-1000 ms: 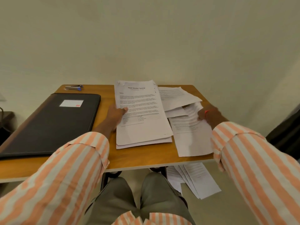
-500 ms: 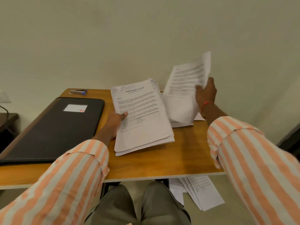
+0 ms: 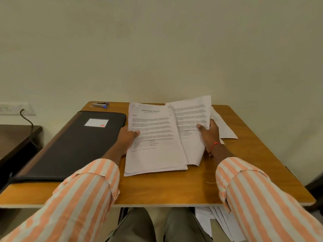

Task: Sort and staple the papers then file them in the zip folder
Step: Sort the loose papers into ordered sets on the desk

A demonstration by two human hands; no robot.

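A stack of printed papers (image 3: pixel 155 154) lies in the middle of the wooden desk (image 3: pixel 174 189). My left hand (image 3: pixel 126 137) grips the stack's left edge, thumb on the top page. My right hand (image 3: pixel 208 133) holds a second bundle of sheets (image 3: pixel 190 119), which overlaps the right side of the stack and curls up at its far end. A black zip folder (image 3: pixel 73 149) with a white label lies shut at the left. A small stapler (image 3: pixel 100 104) with a blue tip sits at the desk's far left corner.
More loose sheets (image 3: pixel 223 126) lie on the desk behind my right hand. Several papers (image 3: pixel 216 222) lie on the floor under the desk's right side. A wall socket with a black cable (image 3: pixel 28 119) is at the left, above a dark side table (image 3: pixel 15 137).
My right hand gathered loose sheets from the desk's right side, lifted them up, then brought them down against the right side of the main stack. My left hand stayed on the stack.
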